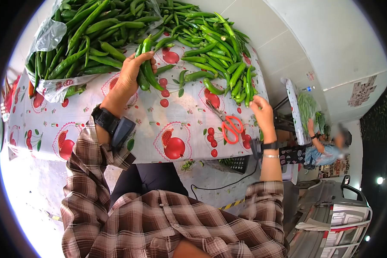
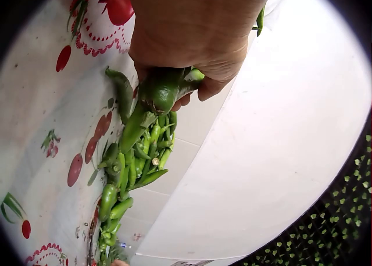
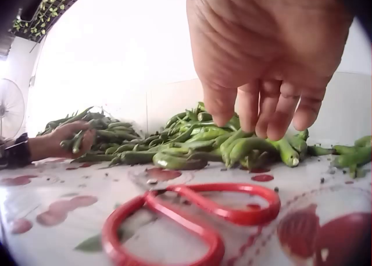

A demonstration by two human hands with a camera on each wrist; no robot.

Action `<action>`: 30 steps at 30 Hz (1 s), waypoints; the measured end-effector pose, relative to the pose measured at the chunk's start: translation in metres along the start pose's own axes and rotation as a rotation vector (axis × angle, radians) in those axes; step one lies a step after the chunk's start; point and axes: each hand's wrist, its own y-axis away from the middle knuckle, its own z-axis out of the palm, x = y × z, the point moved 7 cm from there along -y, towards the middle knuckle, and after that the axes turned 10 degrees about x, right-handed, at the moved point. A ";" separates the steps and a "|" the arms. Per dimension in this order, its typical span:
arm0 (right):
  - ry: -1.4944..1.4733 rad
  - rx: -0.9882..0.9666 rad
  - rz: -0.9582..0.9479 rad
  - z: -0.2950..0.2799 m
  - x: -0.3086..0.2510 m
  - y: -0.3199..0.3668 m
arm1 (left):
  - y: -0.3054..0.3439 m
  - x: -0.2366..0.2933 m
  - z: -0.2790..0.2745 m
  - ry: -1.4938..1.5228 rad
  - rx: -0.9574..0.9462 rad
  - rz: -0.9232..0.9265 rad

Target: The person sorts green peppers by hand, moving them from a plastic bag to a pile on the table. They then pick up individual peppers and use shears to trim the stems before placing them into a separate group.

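My left hand [image 1: 131, 75] grips several green chillies [image 1: 146, 64] over the patterned tablecloth, beside a large pile in a clear plastic bag; the left wrist view shows their thick ends [image 2: 160, 91] under the palm. My right hand [image 1: 263, 116] is at the right end of a second pile [image 1: 219, 51], fingers hanging down in the right wrist view, where the hand [image 3: 267, 62] appears just over the chillies [image 3: 250, 150] and holds nothing visible. Whether the fingertips touch them, I cannot tell. Red-handled scissors [image 1: 232, 129] lie on the cloth, left of my right hand.
The bag [image 1: 47, 36] of chillies fills the table's far left. A few loose chillies [image 1: 198, 76] lie between the piles. Below the table's near edge stands a black crate [image 1: 238, 164], with a cable [image 1: 223, 187] nearby. Another person [image 1: 327, 150] is at a table on the right.
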 end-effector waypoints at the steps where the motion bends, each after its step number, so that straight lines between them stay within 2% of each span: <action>1: 0.107 0.031 -0.018 0.000 0.010 -0.016 | -0.001 0.000 -0.001 0.002 0.004 0.005; 5: 0.427 0.069 -0.055 0.013 0.036 -0.062 | -0.001 0.002 -0.003 -0.001 0.008 0.001; 6: 0.438 -0.001 0.077 0.020 0.049 -0.072 | 0.000 0.001 -0.003 -0.001 0.018 -0.006; 7: 0.435 -0.005 0.074 0.025 0.048 -0.076 | 0.000 0.001 -0.003 -0.002 0.023 -0.004; 9: 0.317 -0.086 0.220 0.039 0.056 -0.079 | -0.002 0.000 -0.004 0.009 0.025 -0.015; 11: 0.219 -0.155 0.223 0.051 0.065 -0.086 | -0.001 0.000 -0.003 0.005 0.021 -0.012; 14: -0.049 -0.198 0.342 0.057 0.076 -0.084 | -0.003 -0.001 -0.003 0.015 0.003 -0.005; 18: -0.029 -0.200 0.353 0.058 0.083 -0.087 | -0.001 0.000 -0.001 0.020 0.000 -0.002; 23: -0.082 -0.261 0.434 0.056 0.056 -0.075 | -0.002 0.000 -0.003 0.037 0.015 -0.009; 30: -0.169 -0.176 0.367 0.058 0.061 -0.061 | 0.001 0.002 0.000 0.044 0.003 -0.003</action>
